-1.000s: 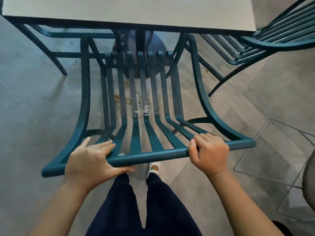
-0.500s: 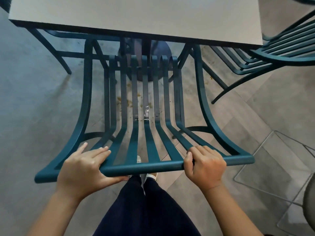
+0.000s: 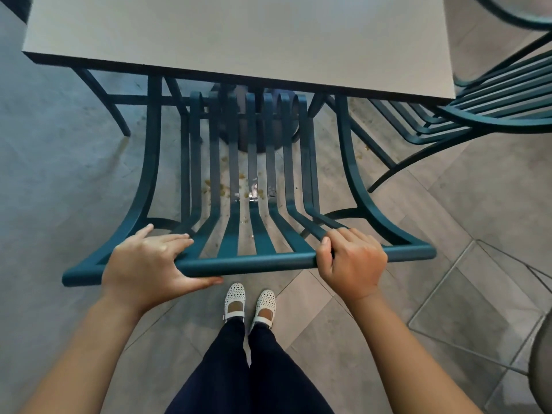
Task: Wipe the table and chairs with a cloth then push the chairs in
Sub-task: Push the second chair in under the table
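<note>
Now I am pushing the teal chair [image 3: 254,259] toward the tabletop [image 3: 239,40], left hand [image 3: 146,264] spread loosely over its top rail, right hand [image 3: 352,264] curled tight around it. Seat front is reaching under the near edge; no cloth showing, so wiping seems done.

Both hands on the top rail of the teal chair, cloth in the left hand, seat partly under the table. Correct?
Not quite: the head view shows no cloth. The left hand lies bare on the top rail; the right hand grips it. The chair is teal, its seat partly under the table.
</note>
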### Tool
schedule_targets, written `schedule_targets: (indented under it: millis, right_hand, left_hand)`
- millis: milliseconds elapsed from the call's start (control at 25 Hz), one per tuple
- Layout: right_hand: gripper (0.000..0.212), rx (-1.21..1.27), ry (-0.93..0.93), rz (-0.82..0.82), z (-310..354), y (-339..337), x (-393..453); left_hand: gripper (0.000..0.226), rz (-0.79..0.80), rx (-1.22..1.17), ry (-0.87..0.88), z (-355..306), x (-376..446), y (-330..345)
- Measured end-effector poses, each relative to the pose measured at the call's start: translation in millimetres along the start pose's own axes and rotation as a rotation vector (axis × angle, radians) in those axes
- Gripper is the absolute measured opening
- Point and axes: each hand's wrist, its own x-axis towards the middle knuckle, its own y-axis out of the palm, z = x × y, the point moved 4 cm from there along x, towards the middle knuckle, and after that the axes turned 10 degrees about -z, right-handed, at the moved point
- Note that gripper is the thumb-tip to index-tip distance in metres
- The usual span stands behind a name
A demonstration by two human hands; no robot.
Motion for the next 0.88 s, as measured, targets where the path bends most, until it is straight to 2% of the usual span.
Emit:
schedule_targets:
  millis: [240,560,880]
  right_hand:
    - [0.034,0.012,0.017,-0.006,1,5,7]
    - [0.033,0.024,0.044,-0.036,1,5,6]
    - [0.034,0.01,0.056,-0.059,3,3,4]
  left_hand:
    - [0.089,0.047,0.011,0.009,6,11,1]
    - [0.099,0.184,0.024,-0.038,8,12,3]
    - [0.101,0.162,0.009,-0.043,5,14,0]
